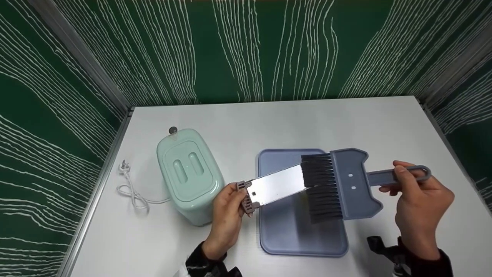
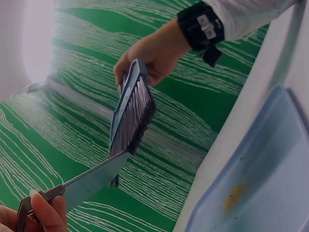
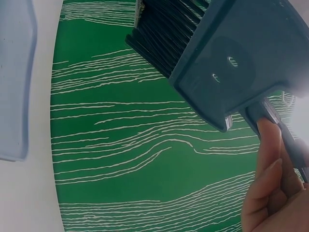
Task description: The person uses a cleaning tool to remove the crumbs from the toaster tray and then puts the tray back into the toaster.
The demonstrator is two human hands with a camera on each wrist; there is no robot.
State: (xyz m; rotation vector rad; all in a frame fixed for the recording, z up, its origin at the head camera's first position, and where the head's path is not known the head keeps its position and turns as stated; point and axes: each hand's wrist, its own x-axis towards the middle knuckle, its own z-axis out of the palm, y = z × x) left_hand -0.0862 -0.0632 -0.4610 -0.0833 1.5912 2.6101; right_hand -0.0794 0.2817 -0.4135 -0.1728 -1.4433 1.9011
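My left hand (image 1: 226,217) grips the brown slotted plastic end of a flat, shiny metal crumb tray (image 1: 277,184), thumb on top. My right hand (image 1: 423,202) holds a blue-grey hand brush (image 1: 351,192) by its looped handle. The brush's dark bristles (image 1: 323,196) meet the far end of the crumb tray. Both are held up over a blue-grey rectangular tray (image 1: 282,238) lying on the table. In the left wrist view, a small patch of yellowish crumbs (image 2: 234,197) lies on that tray.
To the left stands a mint-green toaster (image 1: 190,169) with a lid on top. Its white cord and plug (image 1: 134,196) lie on the white table (image 1: 238,130). Green walls (image 1: 207,50) with white wavy lines enclose the back and sides.
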